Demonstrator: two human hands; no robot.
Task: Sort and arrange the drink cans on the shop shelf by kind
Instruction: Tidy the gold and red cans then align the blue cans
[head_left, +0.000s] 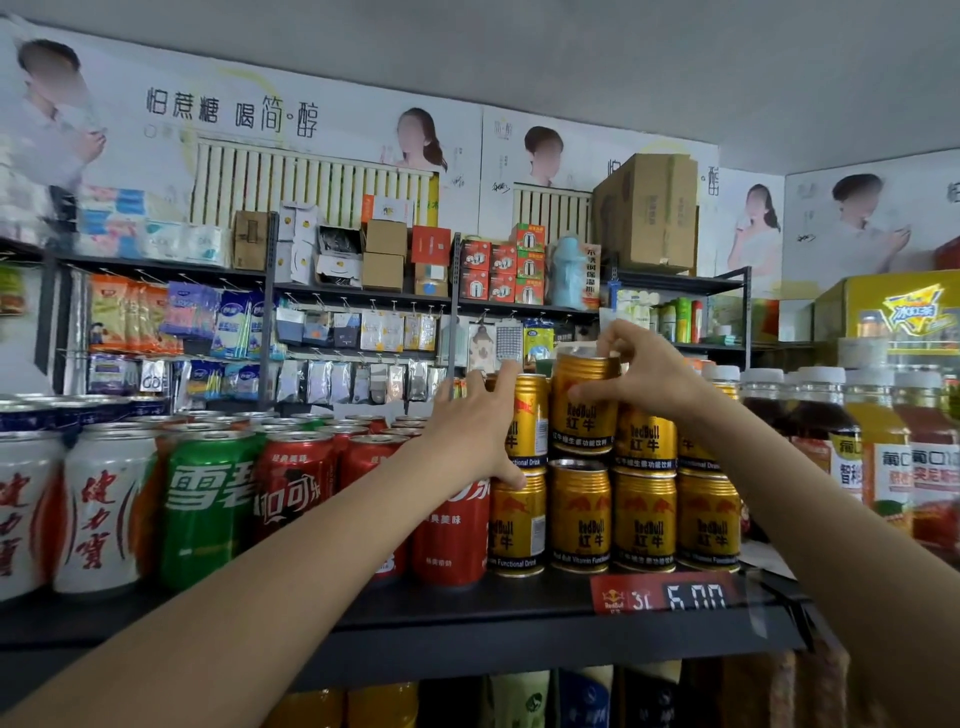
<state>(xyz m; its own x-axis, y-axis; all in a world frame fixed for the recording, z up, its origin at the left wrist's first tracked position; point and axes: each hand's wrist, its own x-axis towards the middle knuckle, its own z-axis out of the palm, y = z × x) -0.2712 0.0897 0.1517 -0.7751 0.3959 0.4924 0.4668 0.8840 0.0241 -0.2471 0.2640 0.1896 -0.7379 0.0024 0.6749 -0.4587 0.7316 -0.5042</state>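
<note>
At the far left of the shelf (467, 618) stand the white cans (101, 514) with red script, then a green can (208, 506), then the red cola cans (298, 486), each kind in its own block running back from the front edge. All of them stand upright, long axis vertical, labels facing outward.

Next along, the left hand (480, 431) lies with straight fingers flat against the left side of the gold stack; it is spread and grips nothing, its thumb resting near the top of a lower gold can (517, 525). It looks to be steadying the pile.

The gold cans (644, 525) are stacked two high, with the price tag (667, 597) clipped to the shelf lip below them. The right hand (641, 369) has its fingers curled round the rim and upper body of the lifted gold can (584, 410), which sits higher than its neighbours, above the second tier, upright with its logo facing out.

To do this step well, I would say, the can should go down straight and level onto the lid beneath, centred, so that it does not slide off; the left hand should keep bracing the column until the weight has settled. Turning the logo to match the others would keep the row tidy.

At the far right stand capped bottles (878, 452) of other drinks.
</note>
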